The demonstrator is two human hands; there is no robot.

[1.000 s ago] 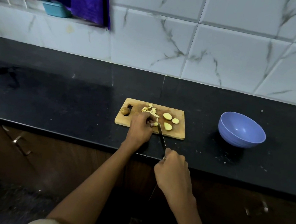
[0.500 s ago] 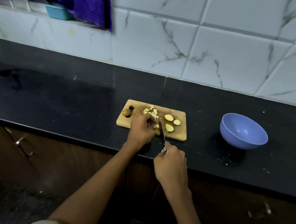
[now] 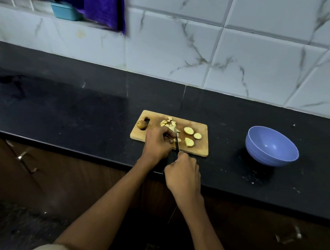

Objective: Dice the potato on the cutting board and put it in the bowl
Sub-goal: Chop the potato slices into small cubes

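Dicing step, mid-cut. Left hand (image 3: 158,144) pins pale potato slice (image 3: 178,140) on small wooden cutting board (image 3: 201,149), frame centre. Right hand (image 3: 183,173) grips thin steel knife (image 3: 177,141). Three slices uncut; blue plastic bowl (image 3: 272,146) right, holds nothing yet. Next: finish the chop, likely take next slice.

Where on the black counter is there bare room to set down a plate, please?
Free: the black counter between the wooden cutting board and blue bowl, and the wide stretch left of the board. Crowded: the board itself, with potato pieces, knife and both hands.
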